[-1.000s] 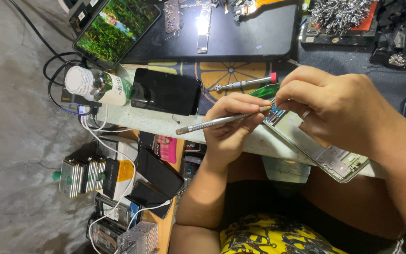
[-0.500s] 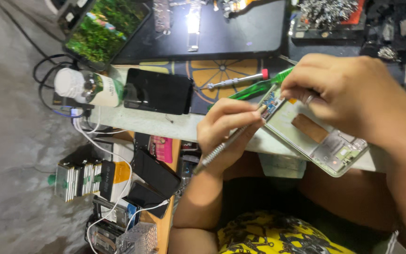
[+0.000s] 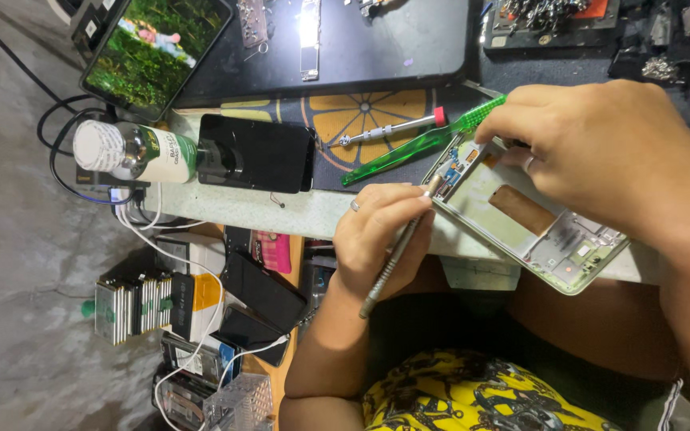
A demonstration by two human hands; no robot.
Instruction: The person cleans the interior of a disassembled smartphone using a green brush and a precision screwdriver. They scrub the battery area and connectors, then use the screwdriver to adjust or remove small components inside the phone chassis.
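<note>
1. Hands are both at the edge of the white table [image 3: 281,211], seen from my head camera, which is turned sideways.
2. My left hand [image 3: 381,235] has its fingers pressed together around a thin metal tool [image 3: 397,251], held like a pen. The tip of the tool touches the corner of the phone frame [image 3: 521,219].
3. My right hand [image 3: 600,152] lies on top of the phone frame, fingers curled and pressing on its upper part. I cannot tell if something small is pinched under the fingers.
4. The phone frame is open, without screen, and lies tilted, partly over the table edge above my lap.
5. A green plastic tool [image 3: 421,144] lies just beside the frame, its end near my right fingers. A screwdriver with red cap [image 3: 393,128] lies near it on the orange patterned mat [image 3: 361,108].
6. Further away there are a black phone [image 3: 257,152], a white bottle [image 3: 133,152] lying on its side, and a tablet [image 3: 157,52] with a green picture.
</note>
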